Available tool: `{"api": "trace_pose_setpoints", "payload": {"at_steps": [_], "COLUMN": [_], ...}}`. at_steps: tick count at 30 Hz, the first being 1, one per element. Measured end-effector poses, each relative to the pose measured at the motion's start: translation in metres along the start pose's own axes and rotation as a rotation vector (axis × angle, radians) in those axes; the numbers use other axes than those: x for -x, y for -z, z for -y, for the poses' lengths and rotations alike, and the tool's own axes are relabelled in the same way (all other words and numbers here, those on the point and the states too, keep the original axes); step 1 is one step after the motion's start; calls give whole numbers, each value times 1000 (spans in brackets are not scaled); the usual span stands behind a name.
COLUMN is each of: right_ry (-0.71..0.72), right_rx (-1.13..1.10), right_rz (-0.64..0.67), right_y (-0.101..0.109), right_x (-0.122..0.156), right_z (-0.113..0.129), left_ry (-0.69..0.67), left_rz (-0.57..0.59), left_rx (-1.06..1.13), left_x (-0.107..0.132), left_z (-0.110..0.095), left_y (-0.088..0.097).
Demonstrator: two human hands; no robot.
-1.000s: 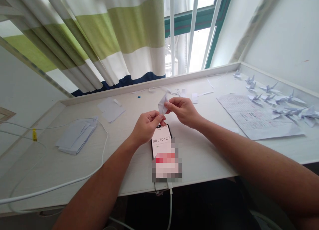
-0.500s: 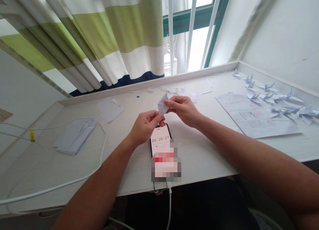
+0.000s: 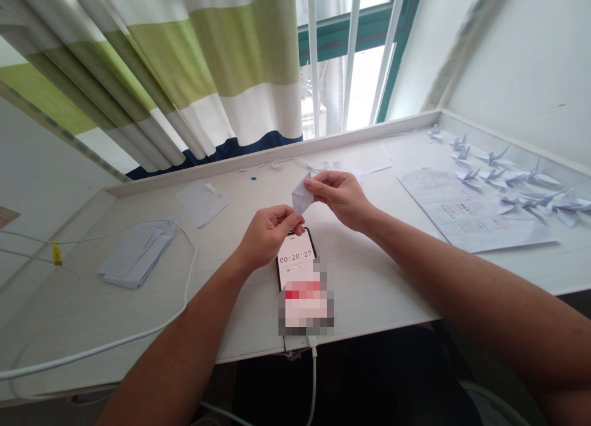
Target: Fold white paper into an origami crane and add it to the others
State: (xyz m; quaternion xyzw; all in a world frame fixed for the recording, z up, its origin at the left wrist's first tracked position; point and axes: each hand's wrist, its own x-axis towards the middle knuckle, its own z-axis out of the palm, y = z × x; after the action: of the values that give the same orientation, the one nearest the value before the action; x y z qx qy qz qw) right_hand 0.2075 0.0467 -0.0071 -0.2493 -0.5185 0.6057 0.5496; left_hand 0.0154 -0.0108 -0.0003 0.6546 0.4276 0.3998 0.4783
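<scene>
A small folded piece of white paper (image 3: 301,195) is held up above the white desk (image 3: 383,278) between both my hands. My left hand (image 3: 266,234) pinches its lower corner with fingers curled. My right hand (image 3: 340,196) pinches its right side with thumb and forefinger. Directly below the paper a phone (image 3: 298,263) lies on the desk, showing a timer reading 00:20:27.
Several folded paper cranes (image 3: 505,183) lie at the desk's far right beside a printed sheet (image 3: 466,220). A stack of white paper (image 3: 136,253) and loose squares (image 3: 201,203) lie to the left. A white cable (image 3: 115,337) loops across the left of the desk. Curtain and window stand behind.
Both hands keep their grip on the folded paper; my right hand has shifted slightly up. The view has drifted a little.
</scene>
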Motion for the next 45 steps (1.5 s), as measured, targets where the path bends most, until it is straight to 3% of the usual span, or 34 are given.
{"api": "trace_pose_setpoints", "payload": {"at_steps": [8,20,45], "right_ry": [29,10,73], "right_rx": [-45,24,112], "right_rz": [-64,41,6], "right_y": [0,4,1], "right_x": [-1,1,2], "right_z": [0,6,2], "left_ry": [-11,-5,7], "left_rz": [-2,-18,1], "left_rx": [-9,-30,-66], "left_x": [0,1,0], "left_z": [2,1,5], "left_y": [1,3,2]}}
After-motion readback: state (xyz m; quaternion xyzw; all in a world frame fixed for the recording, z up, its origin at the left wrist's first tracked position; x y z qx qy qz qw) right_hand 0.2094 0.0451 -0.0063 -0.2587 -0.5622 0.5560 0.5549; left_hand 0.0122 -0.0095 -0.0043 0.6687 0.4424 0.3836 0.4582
